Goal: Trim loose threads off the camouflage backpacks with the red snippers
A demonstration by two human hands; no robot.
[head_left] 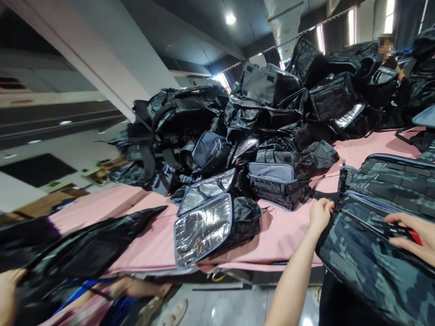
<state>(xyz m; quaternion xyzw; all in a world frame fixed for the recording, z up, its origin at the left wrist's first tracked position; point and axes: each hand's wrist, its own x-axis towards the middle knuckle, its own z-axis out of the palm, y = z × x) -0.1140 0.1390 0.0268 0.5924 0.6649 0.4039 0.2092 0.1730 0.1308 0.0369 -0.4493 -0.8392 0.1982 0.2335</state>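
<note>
A dark camouflage backpack with grey-blue edging lies at the right, tilted, over the near edge of the pink-covered table. My left hand is closed on the backpack's upper left edge, near a black strap. My right hand is over the backpack's front panel, fingers curled around a black and red tool that looks like thread snips. Its tip is partly hidden by the fingers, and I cannot tell whether it touches the fabric.
On the pink table stands an open cooler bag with a silver lining. Behind it rises a heap of camouflage bags. At far left a co-worker's hand grips a black bag. Another person is at the back right.
</note>
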